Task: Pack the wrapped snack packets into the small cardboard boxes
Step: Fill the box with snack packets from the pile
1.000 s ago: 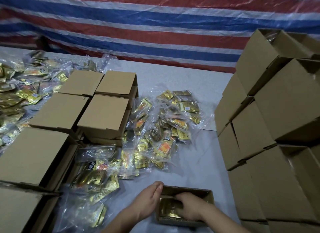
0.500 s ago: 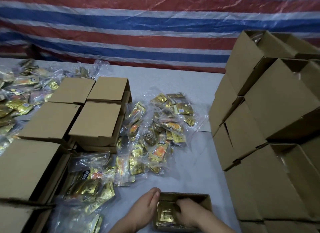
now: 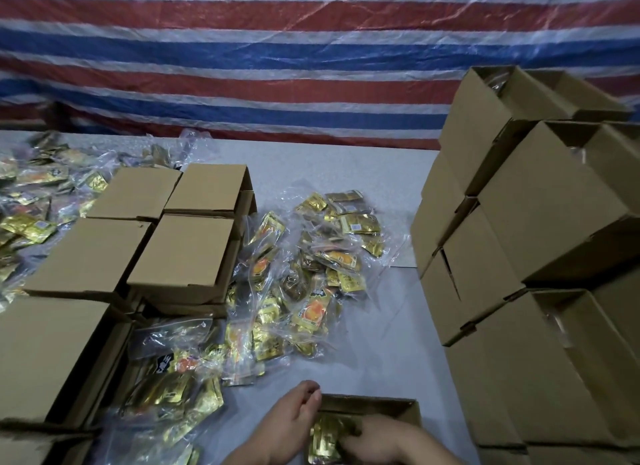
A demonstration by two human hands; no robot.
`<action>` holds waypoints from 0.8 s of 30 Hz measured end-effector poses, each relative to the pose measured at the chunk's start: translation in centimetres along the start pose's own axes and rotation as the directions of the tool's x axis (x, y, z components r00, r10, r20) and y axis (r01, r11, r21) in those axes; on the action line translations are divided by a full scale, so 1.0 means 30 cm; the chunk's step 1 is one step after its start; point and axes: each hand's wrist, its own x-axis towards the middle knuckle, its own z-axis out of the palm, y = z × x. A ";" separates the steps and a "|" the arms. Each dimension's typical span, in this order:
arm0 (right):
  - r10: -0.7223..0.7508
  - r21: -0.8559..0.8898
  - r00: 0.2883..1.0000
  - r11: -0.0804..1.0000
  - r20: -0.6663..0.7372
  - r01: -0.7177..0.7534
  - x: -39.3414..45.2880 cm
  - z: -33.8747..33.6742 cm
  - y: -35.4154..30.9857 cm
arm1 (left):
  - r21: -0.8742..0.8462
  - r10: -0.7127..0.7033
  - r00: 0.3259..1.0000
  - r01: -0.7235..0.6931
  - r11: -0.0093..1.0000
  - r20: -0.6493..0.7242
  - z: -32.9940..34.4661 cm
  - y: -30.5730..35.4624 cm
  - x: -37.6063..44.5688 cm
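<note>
The gold snack packet (image 3: 323, 438) lies inside the open small box (image 3: 388, 406) at the near table (image 3: 381, 343) edge. The right hand (image 3: 375, 438) curls its fingers on it — probably to press it flat — while the left hand (image 3: 294, 426), fingers straight, steadies the box wall.

The snack packets (image 3: 313, 312) carry dark labels with print, but none of it is legible.
</note>
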 end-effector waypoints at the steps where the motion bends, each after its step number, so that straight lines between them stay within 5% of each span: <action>1: -0.011 0.003 1.000 1.000 0.003 0.011 -0.036 -0.042 -0.016 | -0.008 -0.005 1.000 0.005 1.000 -0.027 -0.007 0.009 0.019; 4: -0.081 0.045 0.995 0.996 -0.051 0.083 -0.121 -0.182 -0.034 | 0.077 0.079 0.991 -0.071 0.995 -0.106 -0.063 0.093 0.100; 6: -0.115 0.094 0.967 0.986 -0.228 0.139 -0.135 -0.271 -0.027 | 0.166 0.171 0.969 -0.142 0.976 -0.179 -0.113 0.173 0.195; 11: 0.051 0.219 0.769 0.969 -0.638 0.118 -0.006 -0.461 0.054 | 0.473 0.357 0.925 -0.259 0.842 -0.129 -0.204 0.382 0.477; 15: 0.161 0.279 0.724 0.959 -0.671 0.045 0.129 -0.563 0.103 | 0.718 0.364 0.931 -0.269 0.642 0.023 -0.189 0.495 0.681; 24: 0.349 0.555 0.790 0.832 -0.504 -0.014 0.393 -0.784 0.187 | 0.902 0.280 0.944 -0.267 0.338 0.174 -0.078 0.547 1.064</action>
